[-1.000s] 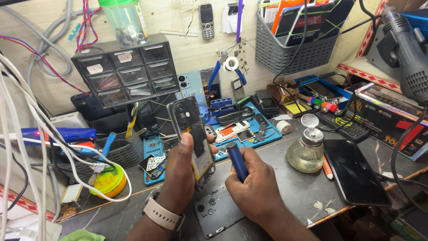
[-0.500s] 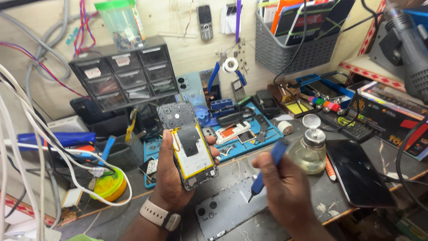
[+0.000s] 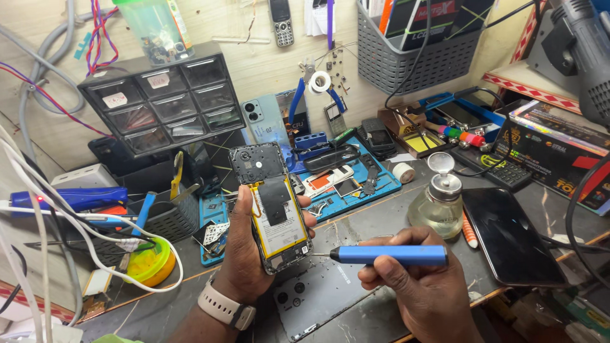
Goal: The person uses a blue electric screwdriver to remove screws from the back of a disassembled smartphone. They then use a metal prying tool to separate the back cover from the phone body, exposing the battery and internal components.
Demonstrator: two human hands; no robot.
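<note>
Cluttered repair bench (image 3: 381, 216) — left hand (image 3: 244, 254) grips opened phone (image 3: 273, 209); right hand (image 3: 419, 289) holds blue screwdriver (image 3: 387, 255), tip at phone's lower edge.

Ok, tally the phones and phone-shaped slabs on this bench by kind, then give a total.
Opened smartphone, back off, in the left hand: 1
Dark tablet or screen slab lying flat: 1
Pale blue phone back leaning on the wall: 1
Small keypad phone hung on the wall: 1
Grey back cover on the bench: 1
Total: 5
</note>
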